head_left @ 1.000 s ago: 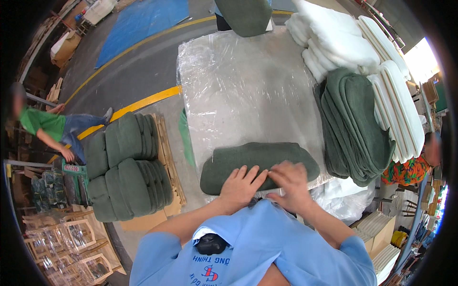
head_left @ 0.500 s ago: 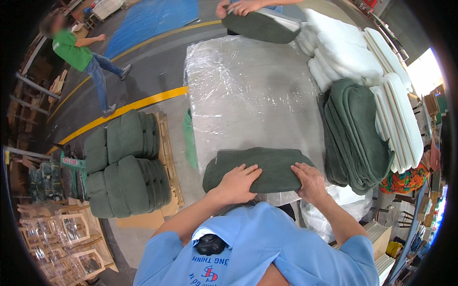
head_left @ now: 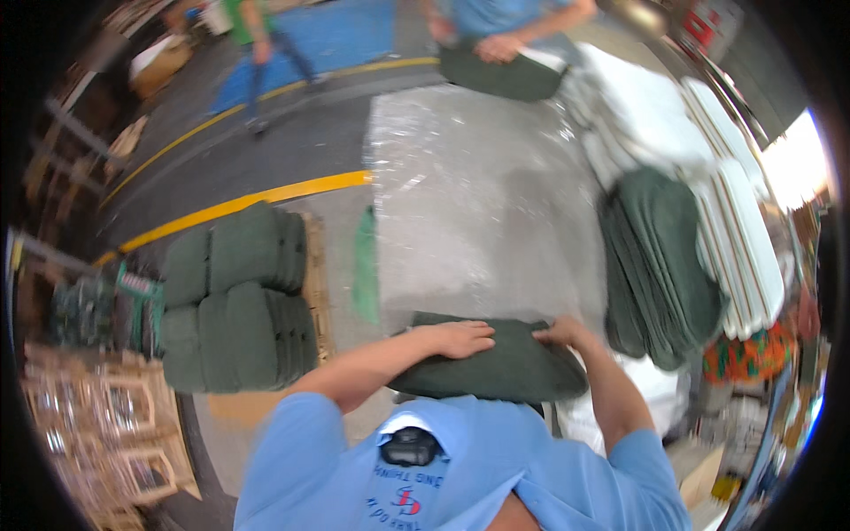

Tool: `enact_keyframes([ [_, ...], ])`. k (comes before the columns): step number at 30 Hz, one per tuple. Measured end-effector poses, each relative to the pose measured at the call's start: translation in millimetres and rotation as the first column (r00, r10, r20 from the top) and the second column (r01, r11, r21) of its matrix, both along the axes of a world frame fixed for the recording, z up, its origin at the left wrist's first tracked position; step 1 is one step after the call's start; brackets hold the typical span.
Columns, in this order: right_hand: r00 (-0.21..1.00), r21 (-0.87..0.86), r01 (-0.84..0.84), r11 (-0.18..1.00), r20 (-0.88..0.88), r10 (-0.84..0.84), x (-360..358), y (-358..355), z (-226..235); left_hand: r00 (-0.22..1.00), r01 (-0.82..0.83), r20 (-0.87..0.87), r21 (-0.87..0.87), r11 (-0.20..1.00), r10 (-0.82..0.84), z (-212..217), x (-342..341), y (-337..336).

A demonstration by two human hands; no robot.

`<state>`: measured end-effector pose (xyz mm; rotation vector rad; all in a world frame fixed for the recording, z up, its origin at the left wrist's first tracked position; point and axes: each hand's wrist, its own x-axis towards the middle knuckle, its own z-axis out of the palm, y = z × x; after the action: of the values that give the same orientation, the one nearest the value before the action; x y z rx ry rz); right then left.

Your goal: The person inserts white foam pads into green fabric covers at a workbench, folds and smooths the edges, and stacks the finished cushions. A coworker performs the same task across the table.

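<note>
A dark green fabric-covered cushion (head_left: 505,367) lies at the near edge of the plastic-wrapped table (head_left: 478,212), close against my body and overhanging that edge. On its top face rests my left hand (head_left: 462,339), fingers stretched out and pressed against the cloth. My right hand (head_left: 563,331) pinches the cushion's far right edge between thumb and fingers. Motion blur softens the fingertips.
Dark green covers (head_left: 660,265) are piled at the table's right, beside white cushion pads (head_left: 744,248) and white padding (head_left: 637,106). Across the table a co-worker's hand (head_left: 500,47) holds another green cushion. Green cushions (head_left: 239,301) stand stacked on a pallet at left. Another person walks behind.
The cushion has come toward my body, its near edge now lower. Both hands have moved down with it, toward its far edge. The view has shifted, and the walking person appears further right.
</note>
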<state>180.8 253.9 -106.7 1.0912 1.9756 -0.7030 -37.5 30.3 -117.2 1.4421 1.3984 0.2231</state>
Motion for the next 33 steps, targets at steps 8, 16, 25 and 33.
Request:
enact_keyframes([
  [8,0.766,0.358,0.126,0.925,-0.628,0.139,7,-51,32,0.843,-0.234,-0.386,0.362,0.902,0.374,0,14,20],
  [16,0.378,-0.624,0.688,0.371,-0.129,-0.917,-6,-8,-11,0.825,-0.41,-0.352,0.166,0.897,0.442,-19,-14,28],
  [25,0.095,-0.52,0.815,0.254,-0.312,-0.945,-36,-31,-49,0.755,-0.403,-0.388,0.361,0.841,0.528,-47,-19,31],
  [33,0.249,-0.397,0.791,0.465,-0.487,-0.838,-43,-34,-61,0.75,-0.46,-0.35,0.332,0.823,0.561,-50,-23,34],
])
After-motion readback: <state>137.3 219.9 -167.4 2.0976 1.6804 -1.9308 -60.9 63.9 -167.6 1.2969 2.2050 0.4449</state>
